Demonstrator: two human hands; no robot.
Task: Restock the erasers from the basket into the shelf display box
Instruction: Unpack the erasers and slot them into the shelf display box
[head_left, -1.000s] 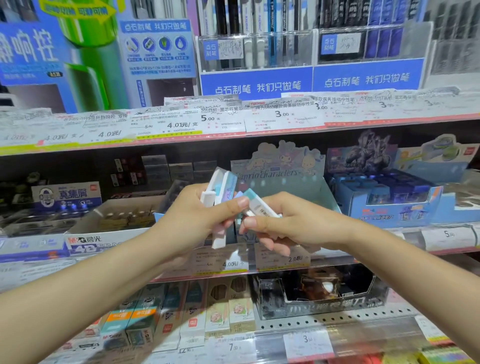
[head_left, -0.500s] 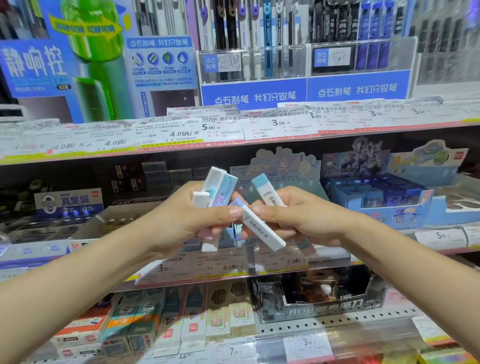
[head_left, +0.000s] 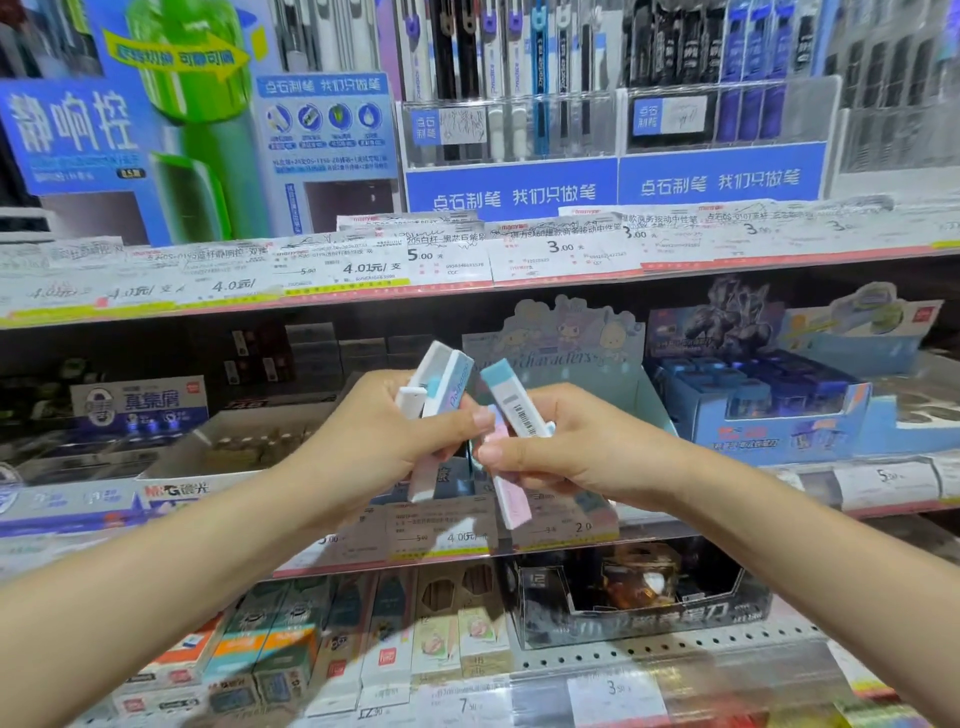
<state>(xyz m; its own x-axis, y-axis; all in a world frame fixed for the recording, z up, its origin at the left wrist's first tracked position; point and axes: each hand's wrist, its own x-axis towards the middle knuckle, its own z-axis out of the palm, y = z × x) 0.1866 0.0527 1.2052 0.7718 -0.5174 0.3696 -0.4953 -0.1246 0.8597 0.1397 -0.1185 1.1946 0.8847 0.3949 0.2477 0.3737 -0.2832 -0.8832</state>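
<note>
My left hand (head_left: 384, 431) grips a bunch of long pastel erasers (head_left: 441, 384), white and light blue, fanned upward in front of the middle shelf. My right hand (head_left: 576, 447) holds two more: a blue-tipped eraser with a barcode (head_left: 514, 405) pointing up and a pink-ended eraser (head_left: 511, 501) pointing down. The two hands meet at the fingertips. Behind them stands the light-blue cartoon-character display box (head_left: 639, 389), its inside mostly hidden by my hands. No basket is in view.
A blue display box (head_left: 779, 421) of small items sits to the right, an open white carton (head_left: 234, 447) to the left. Price-tag strips (head_left: 452, 265) edge each shelf. Pen racks (head_left: 613, 119) fill the top shelf; boxed erasers (head_left: 291, 660) and a dark box (head_left: 639, 603) sit below.
The camera view has tilted slightly down. My right hand has turned its erasers more upright, and the lower eraser now hangs down showing its pink end. The left hand keeps its bunch.
</note>
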